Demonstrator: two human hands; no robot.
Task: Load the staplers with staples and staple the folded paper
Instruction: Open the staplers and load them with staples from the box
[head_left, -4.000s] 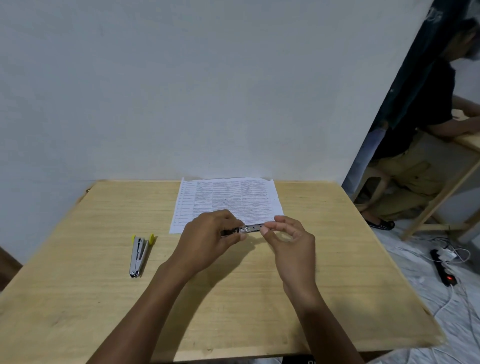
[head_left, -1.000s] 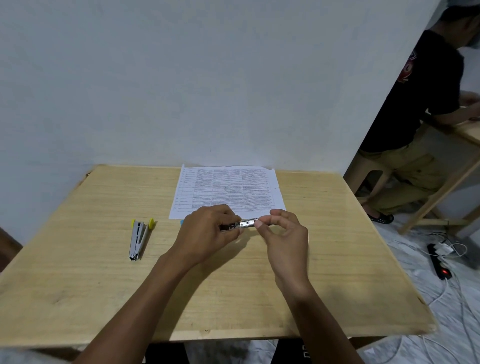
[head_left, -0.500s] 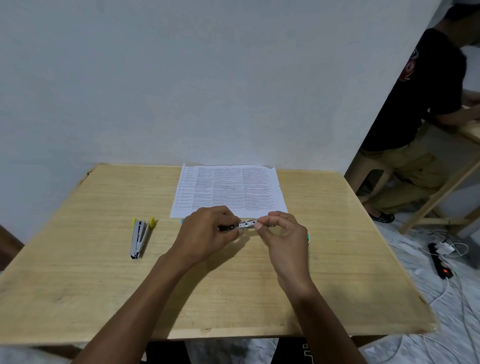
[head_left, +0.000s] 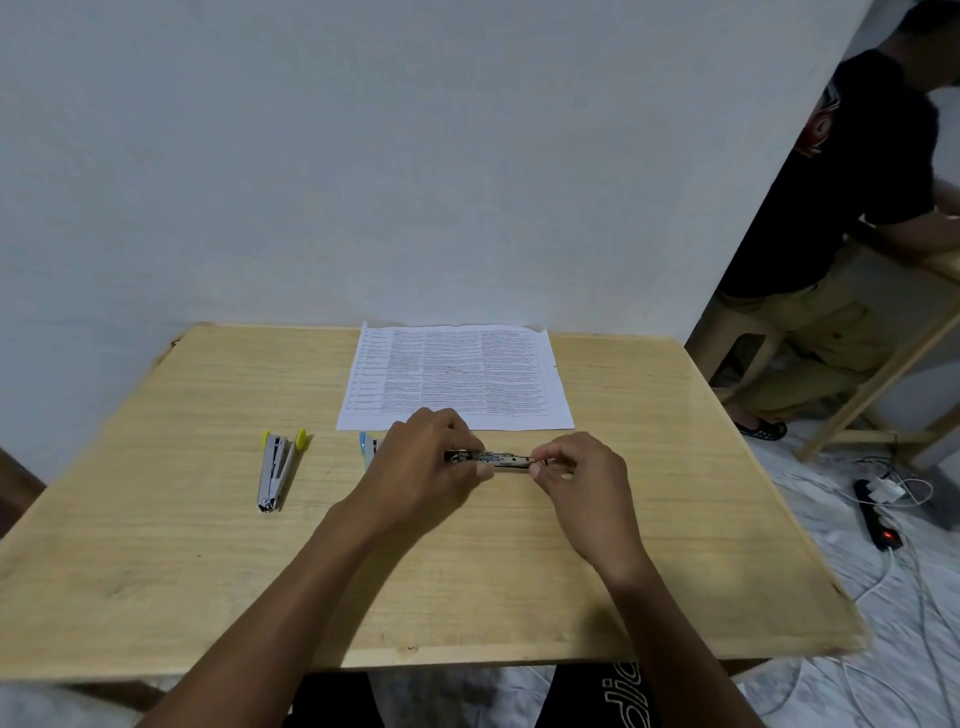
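Observation:
Over the middle of the wooden table (head_left: 208, 571), my left hand (head_left: 421, 462) grips one end of a small metal stapler (head_left: 491, 458) that lies sideways between both hands. My right hand (head_left: 582, 478) pinches the stapler's right end with curled fingers. A blue-tipped part (head_left: 365, 449) shows just left of my left hand, mostly hidden by it. A second stapler with yellow ends (head_left: 278, 470) lies on the table to the left, untouched. The printed paper (head_left: 457, 376) lies flat behind my hands, near the wall.
A white wall stands right behind the table's far edge. At the right, another person (head_left: 841, 234) leans on a second wooden table. A black power strip (head_left: 878, 517) and white cables lie on the floor beside the table's right edge.
Both hands have stayed on the metal stapler in nearly the same place. The blue-tipped part now shows left of my left hand. The camera view shifted slightly.

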